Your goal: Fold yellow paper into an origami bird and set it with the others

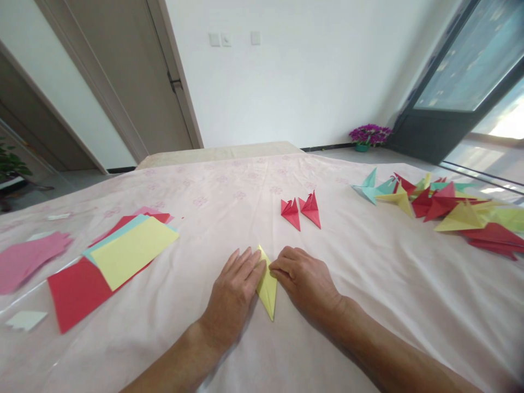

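Observation:
A folded yellow paper piece (267, 288), long and pointed at both ends, lies on the pink tablecloth (368, 284) just in front of me. My left hand (235, 292) lies flat with stretched fingers, its fingertips pressing the paper's left edge. My right hand (303, 278) has its fingers curled, their tips pinched on the paper's right edge near the top. Two red folded paper figures (301, 211) stand a little farther back.
A stack of flat paper sheets (110, 256) in yellow, light blue and red lies at the left, with pink sheets (28, 259) beyond. A heap of folded figures (450, 210) in teal, yellow and red fills the right. A door, wall and flower pot (369, 136) stand behind.

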`<state>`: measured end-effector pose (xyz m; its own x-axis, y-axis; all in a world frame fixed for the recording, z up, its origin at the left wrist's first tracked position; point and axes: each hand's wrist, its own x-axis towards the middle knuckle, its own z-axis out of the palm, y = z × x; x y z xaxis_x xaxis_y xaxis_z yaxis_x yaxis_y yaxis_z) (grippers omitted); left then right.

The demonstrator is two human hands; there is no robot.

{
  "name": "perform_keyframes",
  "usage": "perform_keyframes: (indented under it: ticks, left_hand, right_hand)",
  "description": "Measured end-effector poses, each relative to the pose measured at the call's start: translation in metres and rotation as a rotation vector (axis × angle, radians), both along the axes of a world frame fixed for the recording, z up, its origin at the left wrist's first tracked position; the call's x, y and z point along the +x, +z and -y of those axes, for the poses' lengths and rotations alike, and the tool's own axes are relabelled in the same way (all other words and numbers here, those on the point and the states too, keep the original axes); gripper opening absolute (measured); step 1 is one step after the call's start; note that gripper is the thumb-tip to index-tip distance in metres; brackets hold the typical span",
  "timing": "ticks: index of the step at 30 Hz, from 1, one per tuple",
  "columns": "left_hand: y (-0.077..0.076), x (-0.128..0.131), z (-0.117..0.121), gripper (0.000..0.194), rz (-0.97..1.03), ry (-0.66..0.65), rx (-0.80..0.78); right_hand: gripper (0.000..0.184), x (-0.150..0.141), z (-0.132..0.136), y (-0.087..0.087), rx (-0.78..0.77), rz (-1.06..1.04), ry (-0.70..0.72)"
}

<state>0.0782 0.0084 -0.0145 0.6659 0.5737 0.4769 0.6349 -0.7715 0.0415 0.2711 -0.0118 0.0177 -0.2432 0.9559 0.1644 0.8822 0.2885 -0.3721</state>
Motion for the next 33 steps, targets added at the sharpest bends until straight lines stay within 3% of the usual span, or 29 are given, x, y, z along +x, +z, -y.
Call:
perform_keyframes:
  ticks: [6,13,25,33]
  left_hand:
    - [0.000,-0.001,-0.007,0.046,-0.072,-0.049,-0.199]
    - [0.011,0.001,-0.004,0.050,-0.198,0.017,-0.320]
    - [0.018,-0.002,-0.001,0.067,-0.288,0.013,-0.390]
    - [0.029,0.002,0.003,0.090,-0.351,0.015,-0.529]
  right_hand:
    - [0.016,0.004,-0.003,0.002,-0.046,-0.021,0.032]
    - [0.011,0.006,-0.006,-0.002,-0.077,-0.085,-0.005]
    - [0.038,0.002,0.002,0.007,-0.098,0.012,0.028]
    - [0.052,0.005,0.006,0.009,-0.072,0.094,0.087]
